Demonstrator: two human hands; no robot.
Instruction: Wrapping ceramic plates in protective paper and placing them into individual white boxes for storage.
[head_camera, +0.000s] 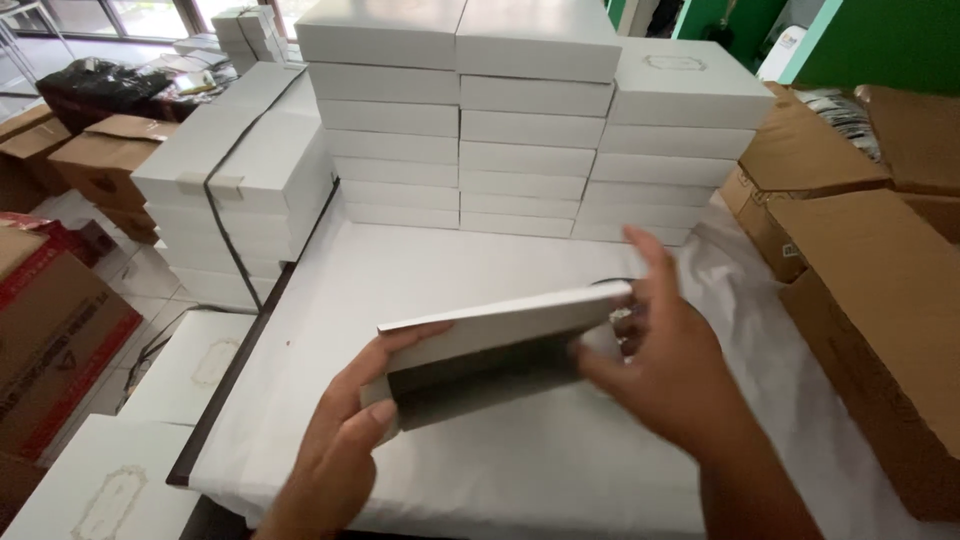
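I hold a flat white box (500, 330) with a dark lower part above the white-covered table (420, 270). Its white lid sits slightly raised and tilted over the dark base. My left hand (345, 440) grips the box's left end, thumb on the front edge. At the right end my right hand (665, 350) grips the box too, fingers blurred and spread over the lid. A small dark round thing behind the right hand is mostly hidden.
Stacks of flat white boxes (520, 130) line the table's back. A strapped bundle of white boxes (235, 170) stands at left. Brown cartons (880, 290) crowd the right side, more cartons (60, 320) and white boxes (110, 480) lie lower left.
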